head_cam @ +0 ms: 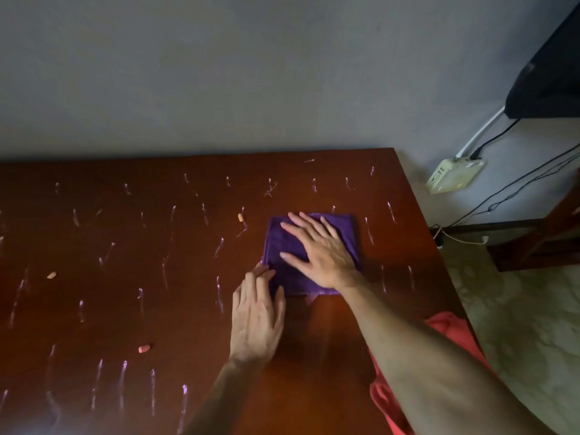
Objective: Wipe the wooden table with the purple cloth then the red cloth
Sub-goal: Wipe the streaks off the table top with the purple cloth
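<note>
A folded purple cloth (287, 246) lies flat on the dark wooden table (157, 246), right of centre. My right hand (317, 249) presses on top of it, palm down and fingers spread straight. At the cloth's near left corner rests my left hand (259, 315), its fingertips touching the cloth's edge. The red cloth (452, 334) lies at the table's near right edge, mostly hidden under my right forearm. White chalk streaks (141, 296) cover much of the tabletop.
Short chalk pieces lie on the table: an orange one (240, 217) left of the purple cloth, another (51, 275) at far left, a pink one (144, 348) nearer me. A wall backs the table. A white power strip (455, 174) and cables lie on the floor to the right.
</note>
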